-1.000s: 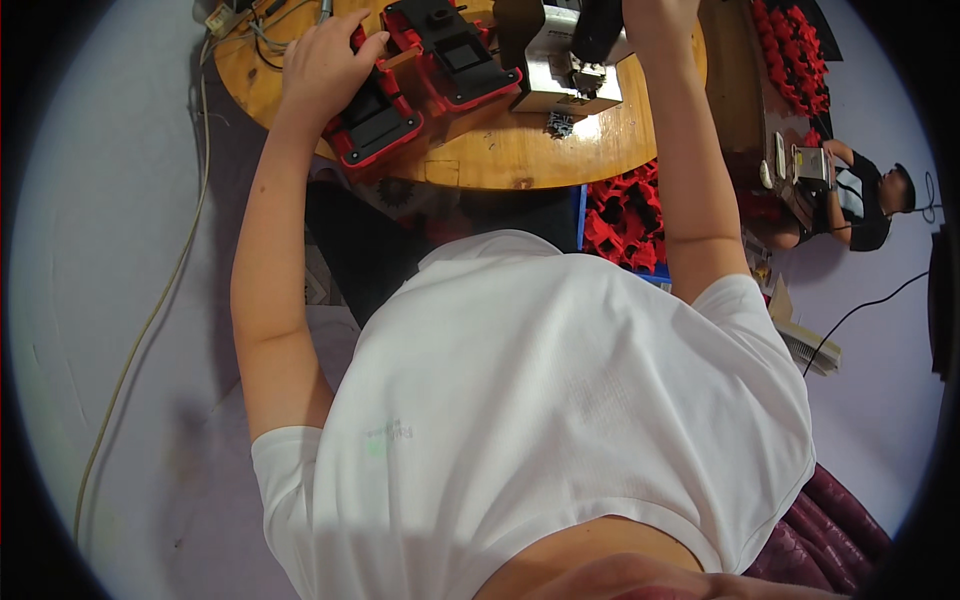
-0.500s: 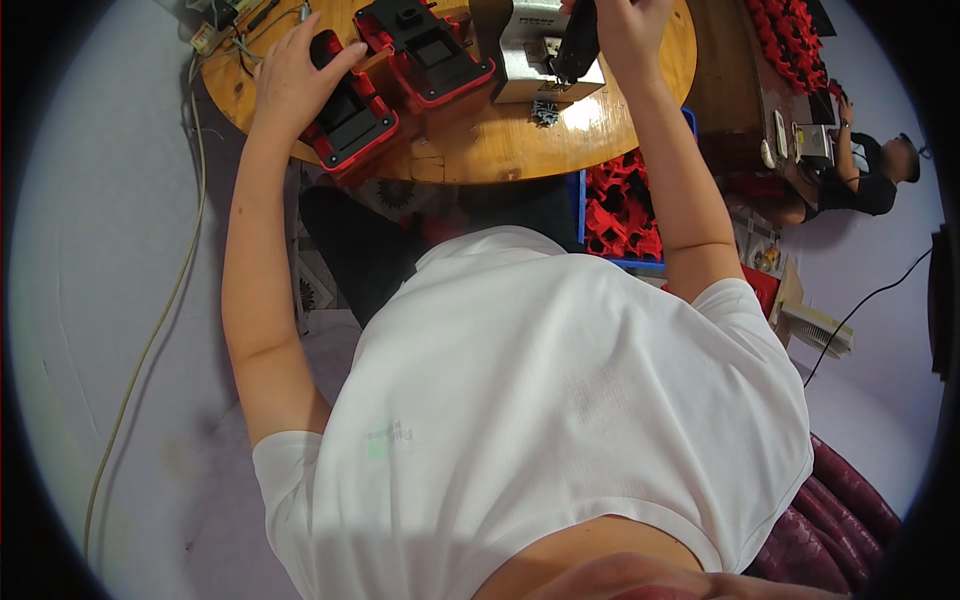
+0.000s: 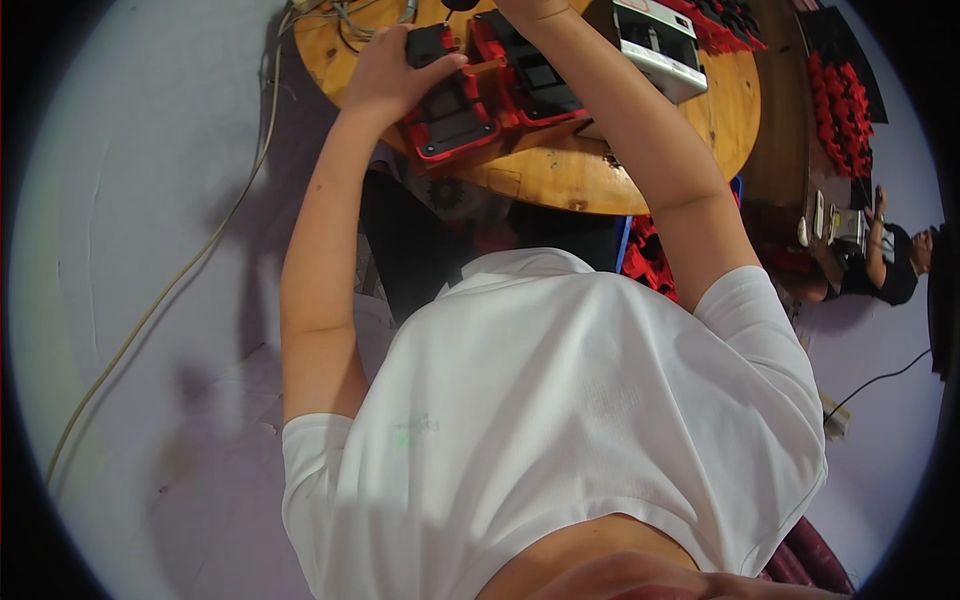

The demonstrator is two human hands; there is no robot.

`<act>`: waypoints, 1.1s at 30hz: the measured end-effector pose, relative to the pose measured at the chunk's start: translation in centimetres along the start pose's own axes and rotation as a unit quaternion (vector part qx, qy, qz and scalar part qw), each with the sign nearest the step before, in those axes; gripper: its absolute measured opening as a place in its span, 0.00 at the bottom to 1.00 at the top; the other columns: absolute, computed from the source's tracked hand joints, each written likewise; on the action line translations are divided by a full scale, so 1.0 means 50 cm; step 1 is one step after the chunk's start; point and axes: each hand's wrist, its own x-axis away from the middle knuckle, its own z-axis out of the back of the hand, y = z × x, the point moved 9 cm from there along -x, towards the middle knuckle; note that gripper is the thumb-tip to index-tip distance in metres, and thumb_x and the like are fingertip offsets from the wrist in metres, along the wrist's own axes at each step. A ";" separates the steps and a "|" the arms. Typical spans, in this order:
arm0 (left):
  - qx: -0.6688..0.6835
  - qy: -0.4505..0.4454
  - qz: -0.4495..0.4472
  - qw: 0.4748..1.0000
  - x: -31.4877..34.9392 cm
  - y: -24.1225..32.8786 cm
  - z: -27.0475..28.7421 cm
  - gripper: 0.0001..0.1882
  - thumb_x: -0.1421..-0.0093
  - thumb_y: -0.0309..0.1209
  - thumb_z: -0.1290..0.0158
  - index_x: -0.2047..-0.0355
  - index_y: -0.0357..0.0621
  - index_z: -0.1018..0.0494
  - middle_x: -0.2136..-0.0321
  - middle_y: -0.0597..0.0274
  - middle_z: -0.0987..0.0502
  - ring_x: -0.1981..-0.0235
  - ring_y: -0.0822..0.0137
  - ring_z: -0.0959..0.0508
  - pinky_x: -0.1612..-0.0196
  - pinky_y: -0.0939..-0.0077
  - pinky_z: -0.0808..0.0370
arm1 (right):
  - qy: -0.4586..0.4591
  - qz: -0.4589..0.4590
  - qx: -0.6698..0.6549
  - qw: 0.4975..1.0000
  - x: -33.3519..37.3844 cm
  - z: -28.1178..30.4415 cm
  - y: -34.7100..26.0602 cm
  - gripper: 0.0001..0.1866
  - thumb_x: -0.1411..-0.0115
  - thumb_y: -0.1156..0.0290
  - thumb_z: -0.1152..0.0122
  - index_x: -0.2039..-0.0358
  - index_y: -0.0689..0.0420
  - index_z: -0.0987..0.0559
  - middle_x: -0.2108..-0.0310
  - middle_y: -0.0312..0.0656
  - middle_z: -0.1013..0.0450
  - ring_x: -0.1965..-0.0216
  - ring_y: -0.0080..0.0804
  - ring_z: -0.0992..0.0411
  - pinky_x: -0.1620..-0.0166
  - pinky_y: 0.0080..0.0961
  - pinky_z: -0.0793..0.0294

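Observation:
My left hand [image 3: 385, 82] reaches over the nearer red-and-black casing [image 3: 455, 118] on the round wooden table, its fingers along the far left side and its thumb across the top. A second red-and-black casing [image 3: 545, 85] lies just to the right, partly behind my right forearm. My right hand [image 3: 530, 8] is cut off by the upper picture edge, its fingers out of sight. Beside it, over the nearer casing's far end, shows the dark end of a black electric screwdriver [image 3: 460, 4] with a thin bit pointing down.
A silver box-shaped machine [image 3: 662, 45] stands on the wooden table [image 3: 590, 185] right of my forearm. Red and black parts [image 3: 722, 25] are heaped behind it. More red parts fill a blue crate [image 3: 648, 255] below. A person [image 3: 890, 260] sits at the far right. Cables [image 3: 350, 20] lie at the table's left.
My right hand has moved left with the black screwdriver, from the silver machine to over the nearer casing. My left hand stays on that casing. The whole view has shifted.

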 end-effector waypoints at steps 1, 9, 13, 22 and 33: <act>-0.016 0.000 0.020 1.000 0.004 -0.009 -0.001 0.42 0.51 0.59 0.37 0.51 0.32 0.29 0.58 0.44 0.26 0.55 0.50 0.25 0.50 0.63 0.29 | -0.002 -0.002 0.005 1.000 0.005 -0.009 0.015 0.15 0.37 0.67 0.38 0.56 0.56 0.33 0.71 0.32 0.32 0.75 0.17 0.35 0.73 0.17 0.33; 0.004 -0.002 0.046 0.999 0.013 -0.014 0.002 0.42 0.52 0.59 0.37 0.50 0.32 0.29 0.58 0.46 0.26 0.54 0.50 0.25 0.50 0.63 0.29 | -0.038 -0.064 0.042 0.996 0.013 -0.038 0.046 0.13 0.37 0.68 0.40 0.58 0.56 0.34 0.70 0.31 0.33 0.73 0.16 0.36 0.73 0.16 0.36; 0.000 -0.027 0.045 0.999 0.004 -0.009 -0.001 0.45 0.54 0.63 0.39 0.52 0.31 0.29 0.54 0.45 0.27 0.49 0.49 0.27 0.46 0.60 0.29 | -0.084 0.027 0.036 0.995 0.010 -0.075 0.041 0.13 0.37 0.70 0.41 0.58 0.58 0.34 0.69 0.34 0.32 0.71 0.18 0.34 0.70 0.18 0.34; 0.025 0.012 0.023 0.999 0.007 -0.010 0.008 0.42 0.55 0.61 0.37 0.55 0.33 0.27 0.59 0.46 0.25 0.53 0.49 0.25 0.50 0.61 0.28 | -0.047 -0.041 0.030 0.998 0.015 -0.001 0.025 0.14 0.36 0.67 0.40 0.57 0.58 0.33 0.73 0.33 0.32 0.77 0.18 0.33 0.74 0.17 0.32; 0.039 0.026 0.008 0.999 0.005 -0.016 -0.002 0.38 0.50 0.55 0.37 0.51 0.34 0.28 0.57 0.48 0.26 0.54 0.53 0.24 0.50 0.64 0.29 | -0.050 -0.058 0.227 0.971 0.074 0.280 -0.202 0.19 0.38 0.65 0.37 0.53 0.59 0.33 0.76 0.36 0.30 0.79 0.20 0.31 0.76 0.21 0.30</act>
